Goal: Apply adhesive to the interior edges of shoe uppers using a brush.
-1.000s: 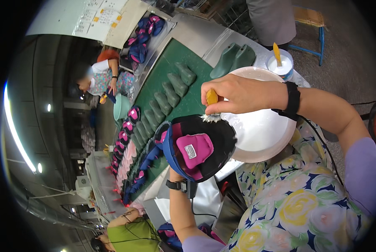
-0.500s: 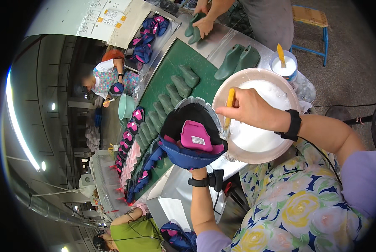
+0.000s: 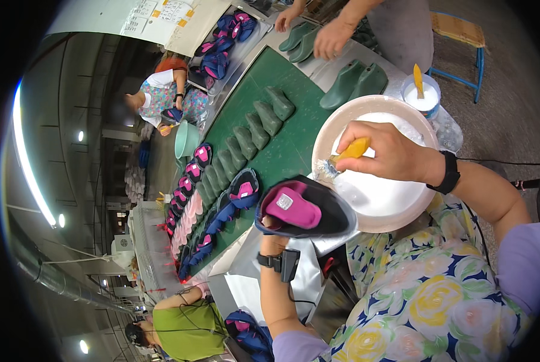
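My left hand (image 3: 274, 242) grips a dark blue shoe upper (image 3: 336, 234) from below and behind, with fingers mostly hidden. The upper's opening faces up, showing a black lining and a bright pink insole piece (image 3: 306, 212) with a white label. Closed around the yellow handle of a brush (image 3: 353, 154), my right hand (image 3: 393, 152) holds it over the left rim of a pale pink basin (image 3: 425, 123). White liquid (image 3: 372, 196) fills the basin. The brush's whitish bristles point left, above the upper and apart from it.
Dark green shoe lasts (image 3: 246, 142) and blue-pink uppers (image 3: 244, 188) line the green belt (image 3: 294, 136). Two larger lasts (image 3: 354, 83) stand behind the basin. A tub with another brush (image 3: 423, 99) is at right. A co-worker's hands (image 3: 333, 39) are by lasts at the far side.
The brush has left the upper's edge and swung up over the basin rim, bristles now leftward. The upper is turned and tilted, lower and further right. The co-worker's hands have let go of the lasts.
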Available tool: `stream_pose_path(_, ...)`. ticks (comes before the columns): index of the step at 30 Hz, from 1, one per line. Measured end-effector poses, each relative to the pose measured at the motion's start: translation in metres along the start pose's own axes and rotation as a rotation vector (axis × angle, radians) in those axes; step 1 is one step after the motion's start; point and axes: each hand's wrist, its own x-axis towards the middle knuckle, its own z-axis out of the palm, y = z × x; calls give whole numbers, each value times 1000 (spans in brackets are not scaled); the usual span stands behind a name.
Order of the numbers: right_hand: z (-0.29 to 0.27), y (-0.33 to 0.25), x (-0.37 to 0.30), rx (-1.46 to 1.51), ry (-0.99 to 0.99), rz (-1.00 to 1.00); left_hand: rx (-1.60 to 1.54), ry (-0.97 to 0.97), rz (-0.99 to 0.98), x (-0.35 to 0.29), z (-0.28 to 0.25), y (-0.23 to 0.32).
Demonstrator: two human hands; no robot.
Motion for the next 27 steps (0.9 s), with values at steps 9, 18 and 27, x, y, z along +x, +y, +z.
stream_pose_path(9, 45, -13, 14, 89, -227, -685, 736, -117, 381, -25, 40, -74)
stream_pose_path(18, 22, 10, 13, -131, -289, -219, 771, -59, 494, -20, 33, -67)
stream_pose_path(27, -7, -3, 16, -52, -319, 67, 788, -23, 546, -23, 12, -46)
